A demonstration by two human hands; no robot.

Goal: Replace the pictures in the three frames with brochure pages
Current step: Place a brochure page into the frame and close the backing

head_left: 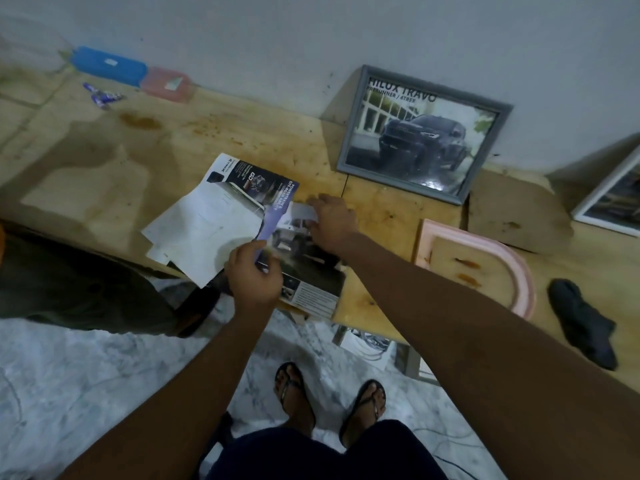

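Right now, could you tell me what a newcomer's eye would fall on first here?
The grey frame leaning on the back wall, showing a dark truck page. Then the open brochure on the wooden table, the left hand pinching a page and the right hand over it. A pink arched frame lies flat to the right.

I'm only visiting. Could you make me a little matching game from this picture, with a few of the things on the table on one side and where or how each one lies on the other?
Things:
1. grey frame
2. pink frame
3. dark cloth
4. blue case

Places:
a. lying flat on the table
b. far left, along the wall
c. crumpled, to the right of the pink frame
d. propped against the wall, with a truck picture in it

Pairs: 1-d, 2-a, 3-c, 4-b.
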